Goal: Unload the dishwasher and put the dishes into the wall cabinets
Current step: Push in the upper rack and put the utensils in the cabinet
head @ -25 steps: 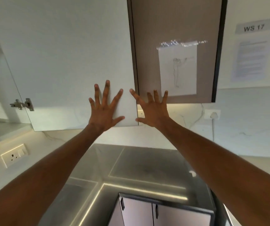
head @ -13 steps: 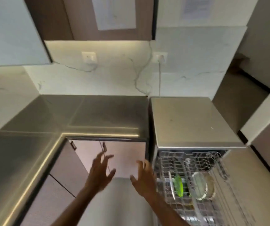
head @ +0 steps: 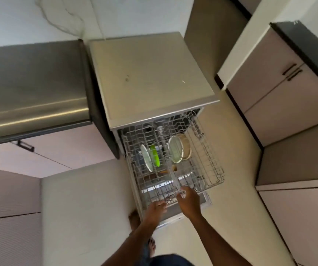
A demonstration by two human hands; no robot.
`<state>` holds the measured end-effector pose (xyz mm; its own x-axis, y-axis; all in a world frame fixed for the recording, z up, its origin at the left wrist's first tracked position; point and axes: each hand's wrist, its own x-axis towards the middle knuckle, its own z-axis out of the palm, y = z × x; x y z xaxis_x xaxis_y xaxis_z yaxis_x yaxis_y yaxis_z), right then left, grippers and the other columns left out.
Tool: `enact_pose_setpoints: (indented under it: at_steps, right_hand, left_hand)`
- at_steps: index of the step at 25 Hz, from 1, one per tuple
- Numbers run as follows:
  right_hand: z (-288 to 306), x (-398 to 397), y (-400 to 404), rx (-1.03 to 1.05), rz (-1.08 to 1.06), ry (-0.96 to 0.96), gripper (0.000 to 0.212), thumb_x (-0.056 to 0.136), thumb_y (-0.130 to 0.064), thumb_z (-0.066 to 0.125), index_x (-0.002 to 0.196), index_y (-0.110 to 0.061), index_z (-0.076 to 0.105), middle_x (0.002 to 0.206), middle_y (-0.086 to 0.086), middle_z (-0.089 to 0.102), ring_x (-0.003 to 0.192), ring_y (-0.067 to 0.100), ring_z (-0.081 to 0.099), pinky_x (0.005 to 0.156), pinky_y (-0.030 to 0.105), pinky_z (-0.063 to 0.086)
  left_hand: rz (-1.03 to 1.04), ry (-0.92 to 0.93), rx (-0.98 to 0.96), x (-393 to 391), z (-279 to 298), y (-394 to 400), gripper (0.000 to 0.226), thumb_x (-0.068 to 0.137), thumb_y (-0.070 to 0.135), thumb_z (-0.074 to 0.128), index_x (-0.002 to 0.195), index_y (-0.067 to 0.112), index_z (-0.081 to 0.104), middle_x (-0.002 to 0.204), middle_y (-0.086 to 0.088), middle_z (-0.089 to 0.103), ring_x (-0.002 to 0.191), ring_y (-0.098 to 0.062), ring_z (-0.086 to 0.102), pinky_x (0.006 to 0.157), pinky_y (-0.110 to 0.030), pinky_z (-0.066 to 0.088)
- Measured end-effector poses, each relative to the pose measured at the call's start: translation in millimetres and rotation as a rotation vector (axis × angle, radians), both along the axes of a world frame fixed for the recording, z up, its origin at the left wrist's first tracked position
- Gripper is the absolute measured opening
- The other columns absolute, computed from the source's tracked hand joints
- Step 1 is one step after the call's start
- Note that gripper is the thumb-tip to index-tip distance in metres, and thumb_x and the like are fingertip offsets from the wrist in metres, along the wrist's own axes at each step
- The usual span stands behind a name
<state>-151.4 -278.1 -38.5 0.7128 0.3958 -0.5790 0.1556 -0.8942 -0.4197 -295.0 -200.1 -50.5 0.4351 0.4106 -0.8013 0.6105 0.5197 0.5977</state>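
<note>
At the front rail of the pulled-out white wire rack [head: 198, 150], I see my left hand [head: 157, 206] and right hand [head: 189, 200] curled over the near edge, though blur keeps me from telling how firmly either grips. Beyond them stand a pale plate [head: 146, 157] and a bright green plate [head: 154, 155] on edge, side by side, with a round glass-like dish [head: 175, 149] against a tan bowl [head: 186, 146] to their right, beneath the dishwasher [head: 146, 73] top.
</note>
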Motion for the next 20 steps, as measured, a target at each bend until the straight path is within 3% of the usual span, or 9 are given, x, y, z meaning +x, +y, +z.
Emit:
enact_pose_setpoints:
  at_steps: [3,6,8,10,12,13,15,18,20]
  right_hand:
    - [-17.0,39.5,-28.7,-0.093,-0.056,0.054,0.033,0.101,-0.023,0.063,0.128,-0.006,0.067,0.133,0.015,0.068,0.125,0.032,0.063,0.101,0.030,0.044]
    - [-45.2,71.3,-46.7,-0.208,-0.077,0.157,0.037,0.106,-0.026,0.051,0.136,-0.007,0.063,0.145,0.012,0.061,0.132,0.031,0.058,0.106,0.031,0.040]
    - [-63.1,91.4,-49.8,-0.216,-0.182,0.231,0.039,0.106,-0.029,0.050,0.137,-0.007,0.061,0.146,0.014,0.059,0.133,0.033,0.056,0.108,0.034,0.040]
    - [-90.7,116.0,-54.6,-0.233,-0.310,0.310,0.047,0.105,-0.036,0.051,0.138,-0.003,0.059,0.143,0.018,0.059,0.129,0.037,0.057,0.106,0.037,0.043]
    - [-117.9,140.4,-57.4,-0.257,-0.490,0.445,0.056,0.099,-0.047,0.057,0.131,-0.002,0.062,0.126,0.018,0.066,0.109,0.036,0.065,0.093,0.039,0.051]
    - [-126.5,152.6,-56.2,-0.231,-0.604,0.516,0.053,0.096,-0.049,0.061,0.122,-0.003,0.064,0.112,0.015,0.067,0.092,0.031,0.064,0.080,0.037,0.054]
    - [-139.1,174.0,-49.9,-0.132,-0.778,0.636,0.029,0.097,-0.039,0.063,0.102,-0.011,0.064,0.091,0.008,0.061,0.071,0.020,0.053,0.061,0.031,0.045]
    - [-147.2,199.5,-36.7,0.066,-1.044,0.792,0.014,0.094,-0.023,0.061,0.106,-0.018,0.064,0.099,0.007,0.063,0.081,0.022,0.058,0.063,0.031,0.043]
    - [-143.7,207.4,-29.9,0.124,-1.108,0.851,0.007,0.091,-0.016,0.058,0.097,-0.018,0.060,0.091,0.005,0.058,0.077,0.022,0.055,0.063,0.030,0.043]
  left_hand:
    - [0.101,0.101,-0.302,30.0,-40.3,-15.2,0.033,0.100,0.024,0.057,0.068,0.015,0.057,0.055,-0.002,0.049,0.043,-0.009,0.041,0.040,-0.019,0.029]
    - [0.318,0.245,-0.509,44.7,-60.4,-27.7,0.032,0.108,0.043,0.045,0.092,0.017,0.055,0.047,0.000,0.044,0.043,-0.012,0.039,0.040,-0.020,0.028]
    - [0.484,0.320,-0.575,55.2,-75.7,-30.4,0.047,0.102,0.066,0.039,0.118,0.023,0.051,0.064,-0.011,0.051,0.054,-0.016,0.040,0.052,-0.026,0.034]
    - [0.687,0.354,-0.597,72.0,-89.7,-30.5,0.073,0.097,0.078,0.033,0.146,0.026,0.045,0.103,-0.024,0.065,0.068,-0.023,0.052,0.067,-0.031,0.043]
    - [0.896,0.292,-0.623,87.2,-98.7,-32.0,0.091,0.093,0.083,0.029,0.158,0.020,0.039,0.150,-0.020,0.053,0.117,-0.032,0.062,0.099,-0.036,0.046]
    - [0.984,0.249,-0.629,94.4,-102.4,-32.5,0.093,0.091,0.084,0.029,0.159,0.021,0.039,0.158,-0.014,0.046,0.136,-0.032,0.053,0.112,-0.039,0.039]
    - [1.157,0.176,-0.653,108.4,-104.1,-33.3,0.095,0.089,0.086,0.033,0.160,0.022,0.037,0.163,-0.012,0.040,0.149,-0.031,0.040,0.124,-0.043,0.027]
    - [1.405,0.095,-0.615,134.9,-95.4,-32.7,0.092,0.092,0.080,0.040,0.161,0.019,0.034,0.165,-0.017,0.034,0.150,-0.035,0.037,0.125,-0.045,0.028]
    - [1.490,0.041,-0.584,146.4,-89.3,-23.5,0.096,0.093,0.078,0.043,0.160,0.009,0.033,0.163,-0.020,0.036,0.148,-0.036,0.040,0.125,-0.043,0.031]
